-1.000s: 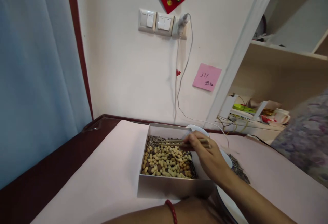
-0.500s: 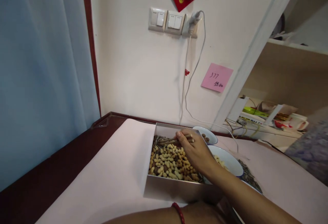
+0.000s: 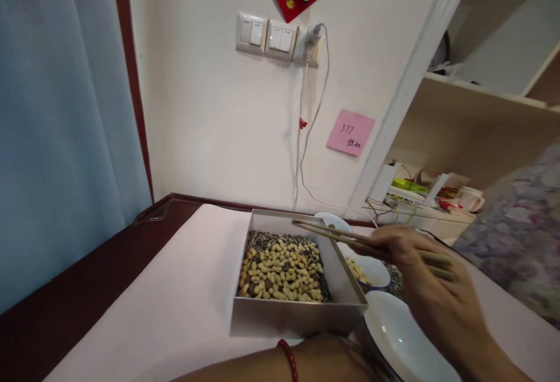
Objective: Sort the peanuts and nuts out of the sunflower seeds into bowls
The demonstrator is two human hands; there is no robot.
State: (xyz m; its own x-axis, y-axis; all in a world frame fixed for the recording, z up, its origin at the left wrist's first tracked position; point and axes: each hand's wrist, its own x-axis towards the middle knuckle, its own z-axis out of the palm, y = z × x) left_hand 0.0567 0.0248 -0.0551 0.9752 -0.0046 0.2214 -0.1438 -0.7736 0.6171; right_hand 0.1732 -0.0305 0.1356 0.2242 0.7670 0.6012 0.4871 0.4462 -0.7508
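Note:
My right hand [image 3: 431, 280] is closed around a pair of wooden chopsticks [image 3: 341, 234]. Their tips reach left over the back right part of a metal box [image 3: 297, 319], with nothing visible between them. Inside the box lie peanuts in their shells [image 3: 282, 265], striped seeds [image 3: 268, 241] and a few dark round nuts. Along the bottom edge, my left hand [image 3: 339, 354] extends past a red bracelet to the near side of a white bowl [image 3: 409, 338]. Its fingers are in shadow and mostly hidden, so its grip is unclear.
Behind the box's right side are a white dish [image 3: 380, 272] with peanuts and another dish [image 3: 336, 218] with a brown nut. Striped seeds [image 3: 395, 281] lie partly behind my right hand. A cable [image 3: 324, 202] hangs down the wall; a blue curtain [image 3: 65, 108] is at left.
My right hand with the chopsticks has moved out of the box to the right, uncovering the near white bowl. The camera view has shifted slightly to the right.

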